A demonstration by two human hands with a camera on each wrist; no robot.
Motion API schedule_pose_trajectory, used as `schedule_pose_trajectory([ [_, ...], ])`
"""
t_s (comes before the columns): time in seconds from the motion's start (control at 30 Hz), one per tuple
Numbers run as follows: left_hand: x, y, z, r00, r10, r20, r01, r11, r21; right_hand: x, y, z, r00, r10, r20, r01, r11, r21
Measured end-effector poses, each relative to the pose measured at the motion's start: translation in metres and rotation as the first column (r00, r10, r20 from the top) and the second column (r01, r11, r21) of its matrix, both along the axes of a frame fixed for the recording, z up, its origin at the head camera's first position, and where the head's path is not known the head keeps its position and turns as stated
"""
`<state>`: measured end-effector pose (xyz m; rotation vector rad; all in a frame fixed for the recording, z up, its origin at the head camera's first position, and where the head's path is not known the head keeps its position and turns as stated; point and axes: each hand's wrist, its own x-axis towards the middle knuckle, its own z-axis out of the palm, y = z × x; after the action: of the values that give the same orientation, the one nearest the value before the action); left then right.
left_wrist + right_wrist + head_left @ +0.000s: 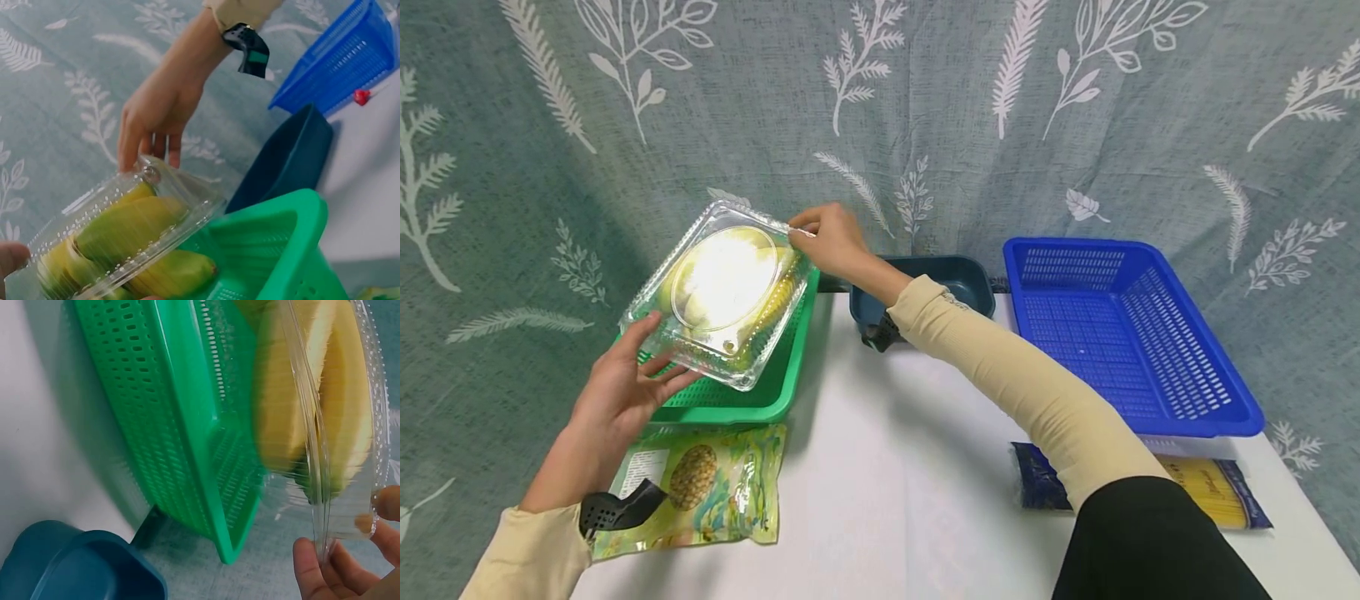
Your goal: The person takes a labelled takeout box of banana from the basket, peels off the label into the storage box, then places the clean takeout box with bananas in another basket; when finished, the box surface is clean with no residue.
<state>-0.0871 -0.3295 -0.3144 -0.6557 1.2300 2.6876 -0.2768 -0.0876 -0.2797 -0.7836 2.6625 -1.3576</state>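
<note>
A clear plastic clamshell container with yellow-green bananas inside is held up, tilted, above the green basket. My left hand grips its near left corner, thumb on top and fingers beneath. At the far right corner, my right hand pinches the rim between thumb and fingers. In the right wrist view, the right fingertips touch the container's edge, and its lid and base meet along a seam. Glare on the lid hides part of the fruit in the head view.
A dark teal bin stands at the back, behind my right forearm. The blue basket sits at the right, with a pasta packet in front of it, partly covered by my sleeve. A green-yellow food bag lies before the green basket.
</note>
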Motion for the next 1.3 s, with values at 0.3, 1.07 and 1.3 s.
schedule_pose_trajectory([
  [0.3,-0.008,-0.005,0.000,0.999,0.019,0.045,-0.022,0.997,0.074,0.000,-0.005,0.001,1.000,0.012,0.003,-0.012,0.999,0.048],
  [1.07,-0.032,-0.016,-0.007,0.980,-0.090,0.175,0.071,0.991,0.115,0.039,0.044,-0.012,0.983,0.173,-0.060,-0.173,0.985,0.009],
  [1.3,-0.039,-0.020,-0.009,0.963,-0.077,0.258,0.062,0.996,0.065,0.071,0.067,-0.007,0.972,0.232,-0.031,-0.233,0.972,-0.014],
])
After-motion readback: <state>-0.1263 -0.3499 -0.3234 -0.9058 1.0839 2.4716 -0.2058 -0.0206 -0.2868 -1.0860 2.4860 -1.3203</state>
